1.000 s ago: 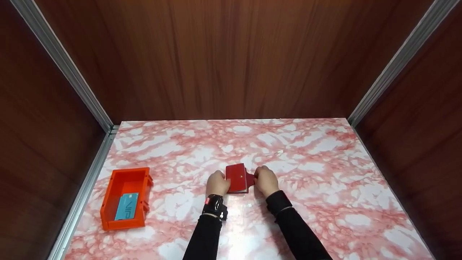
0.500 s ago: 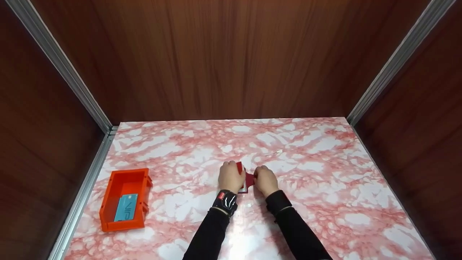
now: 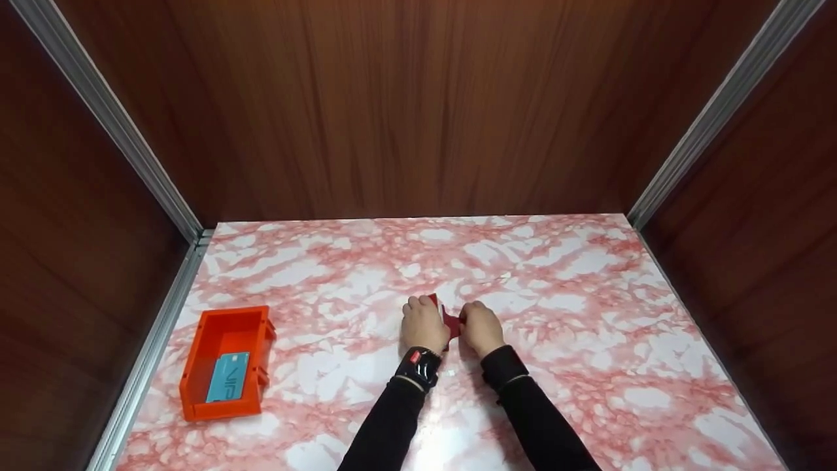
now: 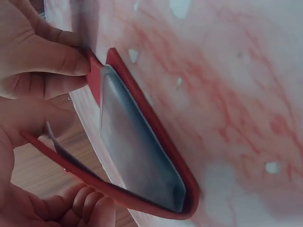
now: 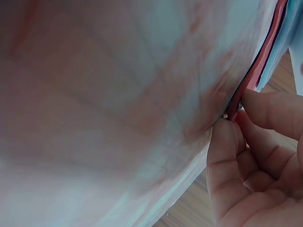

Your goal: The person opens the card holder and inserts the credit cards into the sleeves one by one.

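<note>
A red card holder (image 3: 452,326) lies on the table between both hands, mostly covered by the left hand in the head view. My left hand (image 3: 424,325) pinches its front cover (image 4: 94,182) between thumb and fingers. That cover is raised at an angle in the left wrist view, with clear plastic sleeves (image 4: 137,142) showing inside the fold. On the other side, my right hand (image 3: 482,329) pinches the end of the closing strap (image 5: 246,85) between thumb and forefinger.
An orange bin (image 3: 254,407) stands at the left of the table, with a blue card (image 3: 227,377) marked VIP in it. The pink-and-white marbled table (image 3: 556,405) is bounded by brown wood-grain panels (image 3: 405,111) at the back and sides.
My left hand has moved right from the card holder's left edge across its front. The cover, flat earlier, is now lifted in that hand. My right hand stays on the strap.
</note>
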`<action>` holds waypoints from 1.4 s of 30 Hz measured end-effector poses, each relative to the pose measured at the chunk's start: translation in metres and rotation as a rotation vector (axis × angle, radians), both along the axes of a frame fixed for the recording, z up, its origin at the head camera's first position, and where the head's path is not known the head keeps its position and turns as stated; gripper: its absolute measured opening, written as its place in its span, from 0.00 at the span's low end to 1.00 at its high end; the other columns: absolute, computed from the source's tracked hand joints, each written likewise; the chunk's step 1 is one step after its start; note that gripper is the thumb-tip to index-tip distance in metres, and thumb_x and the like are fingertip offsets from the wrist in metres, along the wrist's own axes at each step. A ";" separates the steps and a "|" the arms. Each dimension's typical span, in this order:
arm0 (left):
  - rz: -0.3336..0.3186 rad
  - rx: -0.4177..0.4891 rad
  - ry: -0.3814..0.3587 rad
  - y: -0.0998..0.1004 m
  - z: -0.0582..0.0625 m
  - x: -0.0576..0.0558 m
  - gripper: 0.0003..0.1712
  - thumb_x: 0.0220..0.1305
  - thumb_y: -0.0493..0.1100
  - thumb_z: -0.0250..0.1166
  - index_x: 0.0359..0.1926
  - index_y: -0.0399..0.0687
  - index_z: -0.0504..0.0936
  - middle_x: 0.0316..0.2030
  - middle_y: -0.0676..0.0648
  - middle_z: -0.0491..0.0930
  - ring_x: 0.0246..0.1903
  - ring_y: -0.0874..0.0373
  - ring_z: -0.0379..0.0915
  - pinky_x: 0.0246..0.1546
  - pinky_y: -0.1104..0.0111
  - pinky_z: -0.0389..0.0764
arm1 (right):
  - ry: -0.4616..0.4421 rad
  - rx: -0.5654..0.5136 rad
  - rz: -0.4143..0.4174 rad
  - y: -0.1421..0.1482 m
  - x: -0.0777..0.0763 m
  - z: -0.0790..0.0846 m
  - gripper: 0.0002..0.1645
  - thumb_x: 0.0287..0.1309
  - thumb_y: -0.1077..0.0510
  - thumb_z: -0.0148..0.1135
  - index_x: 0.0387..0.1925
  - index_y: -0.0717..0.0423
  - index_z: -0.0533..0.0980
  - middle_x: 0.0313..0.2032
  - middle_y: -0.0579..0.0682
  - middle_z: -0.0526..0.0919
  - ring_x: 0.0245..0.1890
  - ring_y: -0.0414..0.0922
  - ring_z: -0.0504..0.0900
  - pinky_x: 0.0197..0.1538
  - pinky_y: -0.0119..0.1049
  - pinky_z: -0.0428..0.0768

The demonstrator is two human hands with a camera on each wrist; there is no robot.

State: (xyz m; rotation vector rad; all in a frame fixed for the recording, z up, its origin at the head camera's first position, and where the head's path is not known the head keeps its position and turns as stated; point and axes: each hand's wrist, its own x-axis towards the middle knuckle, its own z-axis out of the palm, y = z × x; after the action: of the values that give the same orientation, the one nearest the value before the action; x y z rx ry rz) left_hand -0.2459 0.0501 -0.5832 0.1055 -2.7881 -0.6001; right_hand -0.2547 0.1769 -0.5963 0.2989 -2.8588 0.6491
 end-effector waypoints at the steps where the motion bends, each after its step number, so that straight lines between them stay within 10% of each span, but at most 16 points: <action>1: 0.007 -0.006 0.001 0.001 -0.001 0.000 0.33 0.40 0.46 0.79 0.43 0.31 0.75 0.38 0.37 0.72 0.39 0.42 0.72 0.38 0.55 0.78 | -0.001 -0.001 0.001 0.000 0.000 0.000 0.09 0.44 0.67 0.72 0.26 0.61 0.77 0.28 0.55 0.76 0.30 0.58 0.79 0.37 0.51 0.78; 11: 0.022 -0.039 0.004 0.002 0.001 0.003 0.29 0.44 0.46 0.77 0.41 0.33 0.74 0.37 0.36 0.73 0.38 0.42 0.72 0.37 0.56 0.78 | 0.026 -0.020 0.016 0.001 0.000 -0.001 0.08 0.42 0.69 0.71 0.24 0.61 0.77 0.27 0.54 0.76 0.28 0.57 0.79 0.35 0.49 0.78; 26: -0.043 0.239 -0.011 -0.036 0.025 0.006 0.09 0.46 0.32 0.64 0.32 0.33 0.77 0.28 0.36 0.76 0.30 0.37 0.78 0.33 0.48 0.79 | 0.003 -0.009 0.005 0.001 0.002 0.002 0.08 0.44 0.68 0.72 0.25 0.61 0.77 0.27 0.54 0.76 0.29 0.57 0.79 0.36 0.50 0.78; 42: -0.039 0.367 0.030 -0.075 0.017 0.011 0.05 0.48 0.31 0.63 0.25 0.40 0.74 0.22 0.42 0.78 0.27 0.41 0.77 0.32 0.51 0.77 | -0.018 -0.012 -0.007 0.000 0.000 0.000 0.09 0.45 0.68 0.72 0.25 0.61 0.77 0.27 0.53 0.75 0.30 0.57 0.80 0.37 0.50 0.78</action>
State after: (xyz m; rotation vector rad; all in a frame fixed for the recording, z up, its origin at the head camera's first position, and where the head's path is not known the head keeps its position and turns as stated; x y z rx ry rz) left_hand -0.2353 -0.0251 -0.5660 0.1163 -2.6247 -1.1067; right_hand -0.2542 0.1765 -0.5962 0.2821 -2.8705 0.6703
